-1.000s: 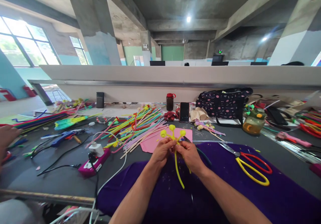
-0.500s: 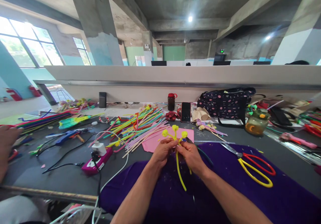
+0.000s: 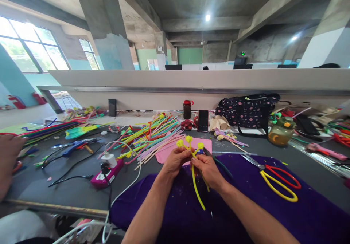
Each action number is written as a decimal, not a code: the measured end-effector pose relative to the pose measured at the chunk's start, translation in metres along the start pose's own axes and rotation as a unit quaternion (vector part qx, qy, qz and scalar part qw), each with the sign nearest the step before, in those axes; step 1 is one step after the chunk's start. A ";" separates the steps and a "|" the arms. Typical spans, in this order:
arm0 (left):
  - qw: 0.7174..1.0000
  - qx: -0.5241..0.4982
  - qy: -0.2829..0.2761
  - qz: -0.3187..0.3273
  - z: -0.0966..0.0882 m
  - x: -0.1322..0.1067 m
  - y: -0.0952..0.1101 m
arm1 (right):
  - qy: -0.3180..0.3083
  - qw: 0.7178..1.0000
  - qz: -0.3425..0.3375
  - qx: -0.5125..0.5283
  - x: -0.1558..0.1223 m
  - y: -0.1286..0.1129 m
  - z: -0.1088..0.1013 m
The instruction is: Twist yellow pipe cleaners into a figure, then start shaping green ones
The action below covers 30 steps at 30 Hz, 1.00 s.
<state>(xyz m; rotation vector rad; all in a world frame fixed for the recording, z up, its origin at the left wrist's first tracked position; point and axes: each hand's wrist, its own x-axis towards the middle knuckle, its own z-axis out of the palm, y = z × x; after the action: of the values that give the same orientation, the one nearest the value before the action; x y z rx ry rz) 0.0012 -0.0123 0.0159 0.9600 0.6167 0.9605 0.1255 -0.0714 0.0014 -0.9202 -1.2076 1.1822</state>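
Observation:
Between my two hands is a bunch of yellow pipe cleaners [image 3: 197, 191] with three small round yellow heads above my fingers. My left hand [image 3: 176, 160] is closed in a pinch on the stems just below the heads. My right hand [image 3: 207, 167] pinches the same stems from the other side, close to the left fingertips. Two stem ends hang down below, the longer one curving to the right. Under my wrists lies a dark purple cloth [image 3: 180, 200]. Behind my hands is a pink sheet [image 3: 164, 158].
Scissors [image 3: 264, 167] with red and yellow handles lie at right. A pile of coloured pipe cleaners [image 3: 153, 134], a magenta power strip [image 3: 106, 174] and a blue glue gun [image 3: 72, 149] sit left. Another person's hand [image 3: 8, 160] is at far left. A bottle [image 3: 281, 131] and bag [image 3: 246, 111] stand behind.
The pipe cleaner heads have shifted slightly left, and the right head sits a little lower. Both my hands keep their grip. The camera view has shifted slightly.

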 end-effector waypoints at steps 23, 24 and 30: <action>0.997 0.002 0.043 0.058 0.008 0.000 -0.004 | 0.048 0.998 -0.022 -0.017 0.002 0.011 0.001; 0.997 0.003 0.050 0.064 0.007 0.001 -0.005 | 0.051 0.998 -0.022 -0.024 0.002 0.012 0.000; 0.998 0.011 0.037 0.046 0.004 0.003 -0.007 | 0.050 0.998 -0.022 -0.040 0.002 0.011 0.000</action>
<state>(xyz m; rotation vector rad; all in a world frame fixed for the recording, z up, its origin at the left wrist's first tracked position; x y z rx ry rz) 0.0083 -0.0131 0.0116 0.9834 0.6509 1.0770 0.1232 -0.0674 -0.0086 -0.9964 -1.1961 1.0480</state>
